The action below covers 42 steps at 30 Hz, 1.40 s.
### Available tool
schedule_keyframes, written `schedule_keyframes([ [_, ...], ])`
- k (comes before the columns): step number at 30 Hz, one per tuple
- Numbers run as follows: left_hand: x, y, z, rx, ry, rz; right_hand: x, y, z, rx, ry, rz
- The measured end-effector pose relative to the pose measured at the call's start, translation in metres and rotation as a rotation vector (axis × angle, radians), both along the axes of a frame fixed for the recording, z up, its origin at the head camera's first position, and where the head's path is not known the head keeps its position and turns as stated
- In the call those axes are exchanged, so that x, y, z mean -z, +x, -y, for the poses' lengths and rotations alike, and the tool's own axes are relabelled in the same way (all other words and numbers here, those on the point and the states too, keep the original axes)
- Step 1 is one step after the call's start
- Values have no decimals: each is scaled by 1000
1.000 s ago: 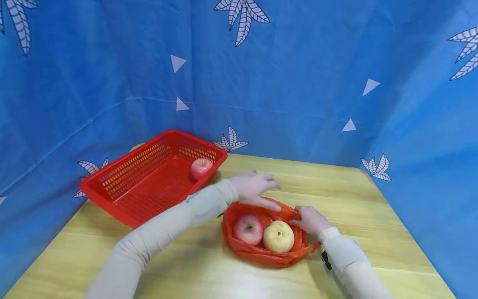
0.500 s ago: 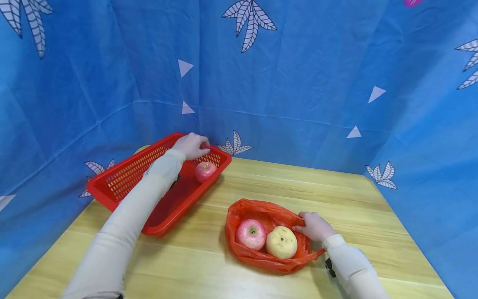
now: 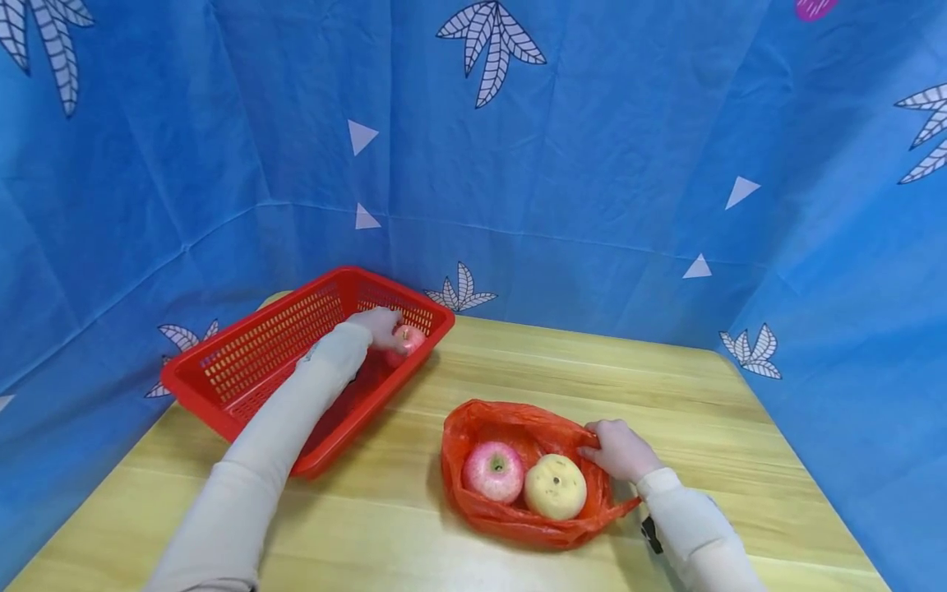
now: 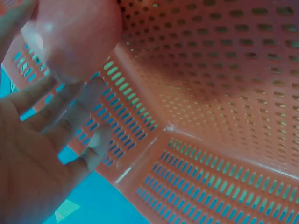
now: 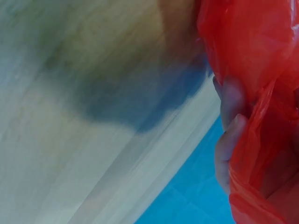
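My left hand (image 3: 379, 325) reaches into the far right corner of a red mesh basket (image 3: 274, 329) and closes its fingers (image 4: 56, 121) round a red apple (image 3: 409, 337). In the left wrist view that apple (image 4: 70, 32) sits against the basket's corner (image 4: 210, 93). My right hand (image 3: 621, 450) pinches the right rim of an orange-red plastic bag (image 3: 518, 522) lying open on the wooden table (image 3: 592, 362). Inside the bag lie a second red apple (image 3: 493, 471) and a yellow round fruit (image 3: 555, 487). The right wrist view shows fingers (image 5: 229, 135) curled on the bag's film (image 5: 252, 56).
Blue cloth with leaf and triangle prints (image 3: 592, 164) walls the table at the back and on both sides. The basket stands at the table's back left, the bag near the front middle. A dark band (image 3: 649, 533) shows at my right wrist.
My left hand left the bag's rim, travelled to the basket's far corner, then dropped onto the apple there. My right hand stayed on the bag.
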<state>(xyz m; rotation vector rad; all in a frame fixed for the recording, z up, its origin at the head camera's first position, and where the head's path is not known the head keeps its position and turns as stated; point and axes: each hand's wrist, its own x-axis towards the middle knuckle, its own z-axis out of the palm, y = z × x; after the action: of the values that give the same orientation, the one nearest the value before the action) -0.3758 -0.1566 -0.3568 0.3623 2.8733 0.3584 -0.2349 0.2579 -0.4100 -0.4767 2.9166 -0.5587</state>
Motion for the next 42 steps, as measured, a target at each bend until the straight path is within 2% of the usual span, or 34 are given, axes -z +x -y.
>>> schedule_keyframes([
  [3, 5, 1, -2, 13, -51, -22, 3, 1, 1, 4, -6, -6],
  [10, 13, -4, -5, 1, -99, -60, 6, 1, 1, 4, -11, -11],
  [18, 18, -6, -4, 20, -22, -74, 2, 0, 3, 1, -3, -11],
  [21, 16, -6, -4, 31, -35, -99, 2, 0, 2, 7, -4, -11],
  [25, 2, -3, -4, 19, -60, -131, 2, 0, 1, 13, 2, -11],
  [27, -9, -3, -4, 10, -59, -161, 2, 0, 0, 9, 6, -15],
  [31, -36, 2, -12, 19, 8, -253, 3, -3, -2, 8, 29, -26],
  [34, -51, 10, -27, 84, 77, -339, 4, -5, -2, 8, 46, -34],
  [36, -58, 18, -40, 174, 118, -381, 4, -6, -2, 2, 47, -37],
  [38, -64, 29, -56, 301, 133, -384, 4, -7, -2, -3, 45, -38],
  [42, -69, 54, -94, 599, 116, -313, 3, -7, 1, -10, 43, -43],
])
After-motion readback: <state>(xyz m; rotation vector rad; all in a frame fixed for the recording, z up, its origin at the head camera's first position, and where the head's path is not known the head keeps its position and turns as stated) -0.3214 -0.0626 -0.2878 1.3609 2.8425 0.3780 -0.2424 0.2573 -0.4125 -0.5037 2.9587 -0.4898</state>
